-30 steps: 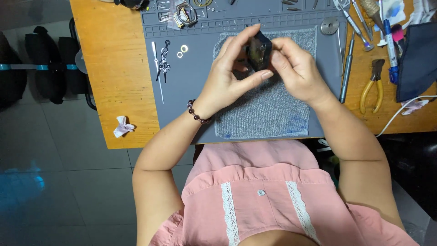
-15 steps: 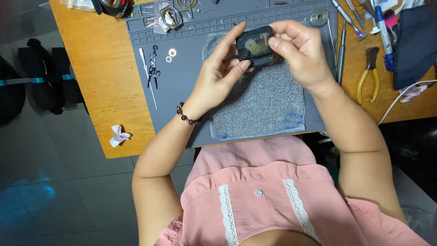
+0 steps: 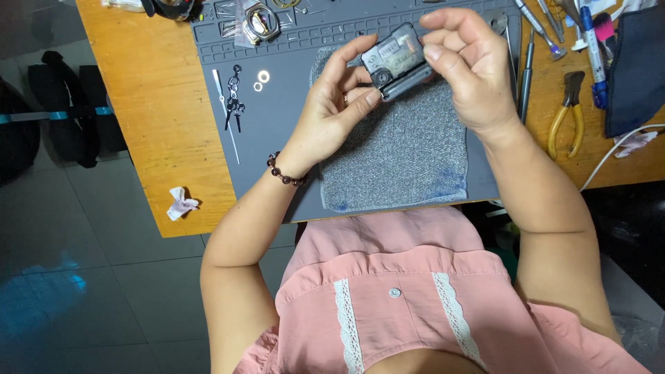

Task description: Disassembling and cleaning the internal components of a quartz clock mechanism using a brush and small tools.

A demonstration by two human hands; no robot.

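Both of my hands hold a small black boxy clock movement (image 3: pixel 398 61) above a grey cloth pad (image 3: pixel 402 159). My left hand (image 3: pixel 332 104) grips its left end with thumb and fingers. My right hand (image 3: pixel 464 66) pinches its right end and top edge. The movement's flat face, with a round centre hole, points up at the camera. A dark bead bracelet (image 3: pixel 282 173) circles my left wrist.
A grey work mat (image 3: pixel 277 111) covers the wooden table (image 3: pixel 152 125). Thin clock hands (image 3: pixel 232 104) and two small washers (image 3: pixel 260 79) lie at the mat's left. Yellow-handled pliers (image 3: pixel 566 114), screwdrivers (image 3: pixel 526 62) and pens lie at the right. A crumpled scrap (image 3: pixel 181 203) sits near the table's front left edge.
The movement has been turned from edge-on to face up between my hands, which have moved slightly farther from me. The camera view has shifted a little.
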